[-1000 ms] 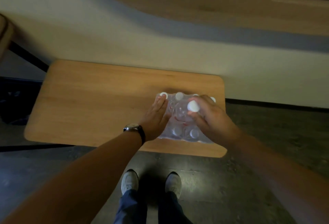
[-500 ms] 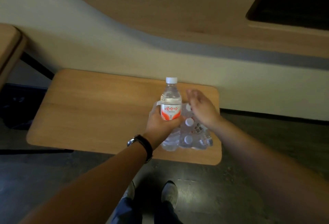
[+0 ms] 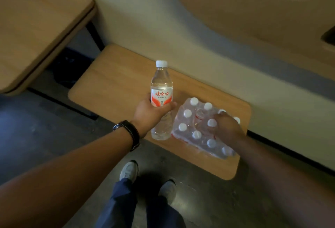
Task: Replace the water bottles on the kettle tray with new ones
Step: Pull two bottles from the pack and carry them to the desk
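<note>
Standing upright in the left hand (image 3: 151, 112): a clear water bottle (image 3: 161, 100) with a white cap and a red-and-white label, raised clear of the low wooden bench (image 3: 116, 90), just left of the shrink-wrapped pack of bottles (image 3: 199, 128). Fingers (image 3: 167, 105) and thumb wrapped around the label band, closed firmly on the bottle's middle, base hanging below the hand near the bench's front edge. Dark-strapped wristwatch (image 3: 129, 133) on that wrist.

Lying on the right half of the bench: the pack, clear plastic film over rows of white caps, tilted a little relative to the bench edge, red print showing through along its near side. Resting on the pack's right portion: the right hand (image 3: 225, 128), fingers curled down among the caps, one cap showing at the fingertips. Closed on a bottle or merely pressing the film: cannot tell, fingertips hidden in shadow.

Set against a pale wall (image 3: 163, 28), with a dark baseboard strip running along the floor at right. Up and to the left, a second, higher wooden tabletop (image 3: 36, 24) with rounded corners on dark legs. Below, dark grey floor (image 3: 54, 128), navy trouser legs (image 3: 123, 206) and two light shoes (image 3: 129, 171) pointing toward the bench.
</note>
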Available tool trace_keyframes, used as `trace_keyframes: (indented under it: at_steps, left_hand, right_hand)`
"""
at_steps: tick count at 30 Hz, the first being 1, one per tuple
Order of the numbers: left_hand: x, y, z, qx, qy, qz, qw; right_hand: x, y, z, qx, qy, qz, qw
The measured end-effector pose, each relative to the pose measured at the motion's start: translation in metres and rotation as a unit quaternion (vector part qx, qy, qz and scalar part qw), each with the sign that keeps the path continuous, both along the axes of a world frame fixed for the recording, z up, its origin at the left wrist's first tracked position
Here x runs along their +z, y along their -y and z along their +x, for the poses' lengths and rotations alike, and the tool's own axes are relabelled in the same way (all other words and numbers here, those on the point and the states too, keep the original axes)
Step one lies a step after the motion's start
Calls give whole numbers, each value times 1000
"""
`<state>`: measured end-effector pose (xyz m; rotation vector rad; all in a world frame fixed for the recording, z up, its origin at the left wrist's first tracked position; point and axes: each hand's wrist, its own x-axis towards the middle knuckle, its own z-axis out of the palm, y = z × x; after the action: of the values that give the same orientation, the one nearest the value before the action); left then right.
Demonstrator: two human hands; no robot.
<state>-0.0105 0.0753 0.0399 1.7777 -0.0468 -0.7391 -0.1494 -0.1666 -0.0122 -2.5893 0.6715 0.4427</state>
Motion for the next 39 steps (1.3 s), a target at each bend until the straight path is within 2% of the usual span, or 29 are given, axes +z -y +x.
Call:
trace_keyframes:
  at_steps: [3, 6, 10, 13, 16, 21, 28, 33, 39]
  left_hand:
    - [20, -35, 7, 37, 3, -5, 999]
    - [48, -77, 15, 69, 7, -22, 997]
    - [95, -143, 29, 114, 35, -57, 991]
    - [125, -204, 45, 152, 74, -65, 983]
    - [152, -272, 68, 184, 115, -61, 974]
    - [194, -410, 115, 231, 163, -63, 957]
    - [232, -585, 179, 287, 165, -81, 940]
    - [245, -670, 229, 311, 177, -65, 931]
    - [237, -740, 318, 351, 165, -58, 920]
  right_hand:
    - [54, -4, 15, 35, 116, 39, 992]
    - [113, -27, 49, 49, 244, 88, 964]
    - [184, -84, 106, 66, 289, 203, 933]
    - [224, -151, 150, 45, 302, 310, 900]
    - [256, -233, 199, 54, 315, 357, 878]
    - [304, -397, 287, 99, 302, 394, 862]
    - [336, -597, 399, 192, 261, 427, 844]
    - [352, -699, 464, 230, 266, 446, 823]
    - [347, -777, 562, 261, 271, 443, 813]
